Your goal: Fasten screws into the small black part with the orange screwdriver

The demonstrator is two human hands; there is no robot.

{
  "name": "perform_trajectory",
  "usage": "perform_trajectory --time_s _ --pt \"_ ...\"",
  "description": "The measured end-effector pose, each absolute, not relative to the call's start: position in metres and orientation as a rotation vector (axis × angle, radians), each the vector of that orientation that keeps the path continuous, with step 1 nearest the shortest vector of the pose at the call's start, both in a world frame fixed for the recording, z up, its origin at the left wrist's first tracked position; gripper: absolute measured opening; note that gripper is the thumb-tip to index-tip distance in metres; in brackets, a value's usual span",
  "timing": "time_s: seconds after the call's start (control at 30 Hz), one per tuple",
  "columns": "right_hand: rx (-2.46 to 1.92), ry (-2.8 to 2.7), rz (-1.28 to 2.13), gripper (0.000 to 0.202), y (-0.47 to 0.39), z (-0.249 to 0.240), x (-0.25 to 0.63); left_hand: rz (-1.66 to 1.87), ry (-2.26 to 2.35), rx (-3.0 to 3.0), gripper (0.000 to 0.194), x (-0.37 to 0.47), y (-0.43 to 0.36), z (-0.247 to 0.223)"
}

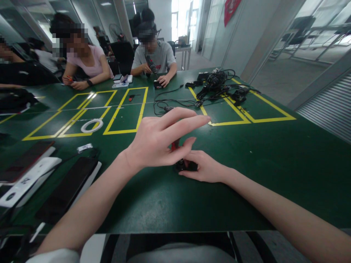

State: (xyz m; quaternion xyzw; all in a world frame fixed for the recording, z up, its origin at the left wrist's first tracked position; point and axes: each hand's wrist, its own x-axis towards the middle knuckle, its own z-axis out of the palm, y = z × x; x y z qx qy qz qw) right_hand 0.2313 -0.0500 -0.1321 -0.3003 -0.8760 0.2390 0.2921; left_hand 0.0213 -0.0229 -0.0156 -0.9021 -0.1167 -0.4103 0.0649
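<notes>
My left hand (160,140) hovers over the table in the middle of the view, its fingers stretched out and the thumb apart. Between thumb and index finger shows a piece of a red handle (174,145), like a screwdriver's; most of it is hidden behind the hand. Whether hidden fingers touch it I cannot tell. Just below, a small black part (180,166) rests on the green table. My right hand (203,166) lies low at its right side, fingers and thumb closed on it.
Left are dark phones (70,186) and a white power strip (30,179). Beyond lie a white tape roll (92,125), a small red-and-black tool (132,97) and tangled black cables (216,86). Yellow tape marks the green table (274,164). Opposite, a person (156,54) handles a power driver.
</notes>
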Motion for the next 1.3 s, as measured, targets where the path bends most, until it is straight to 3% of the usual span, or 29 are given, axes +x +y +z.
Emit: perform_trajectory --time_s 1.3 --pt "-0.825 -2.337 0.635 0.017 -0.0497 -0.1326 0.2317 -1.051 -0.412 -2.76 0.045 0.0209 -0.0291 -0.013"
